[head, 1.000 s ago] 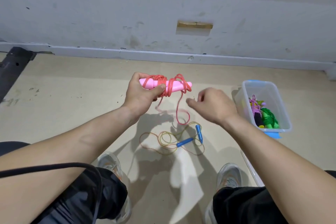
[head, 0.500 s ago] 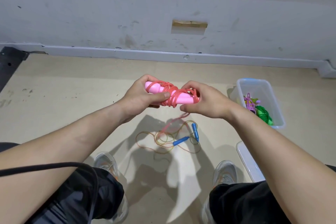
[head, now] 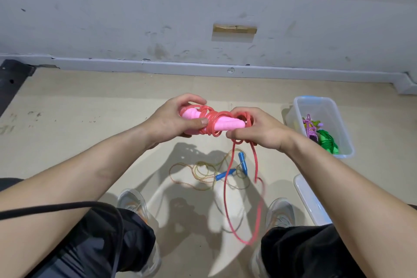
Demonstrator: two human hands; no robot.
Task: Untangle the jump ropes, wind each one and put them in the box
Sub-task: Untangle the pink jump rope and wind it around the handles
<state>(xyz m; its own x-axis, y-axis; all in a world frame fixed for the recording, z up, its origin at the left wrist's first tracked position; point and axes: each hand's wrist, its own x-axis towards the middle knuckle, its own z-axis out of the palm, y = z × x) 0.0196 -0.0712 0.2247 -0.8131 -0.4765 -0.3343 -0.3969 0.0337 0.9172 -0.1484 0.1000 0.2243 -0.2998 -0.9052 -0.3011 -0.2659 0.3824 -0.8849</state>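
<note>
My left hand [head: 174, 119] grips the pink handles [head: 222, 124] of a jump rope, with its red cord [head: 212, 119] wound several times around them. My right hand [head: 259, 128] pinches the cord at the handles' right end. A long loose loop of the red cord [head: 256, 187] hangs down between my knees. On the floor below lies a second jump rope [head: 203, 172], thin and multicoloured, with blue handles [head: 242, 161]. The clear plastic box [head: 316, 104] stands on the floor at the right, holding a purple rope [head: 310, 127] and a green rope [head: 327, 142].
I sit with my knees apart and my shoes [head: 133, 203] on the beige floor. The box's clear lid [head: 311, 201] lies by my right leg. A black cable [head: 67, 206] crosses my left thigh. A grey wall with a skirting board [head: 203, 67] stands ahead.
My right hand came in from the side to the right end of the handles and took hold of the cord. A loose loop of red cord now swings down between my legs.
</note>
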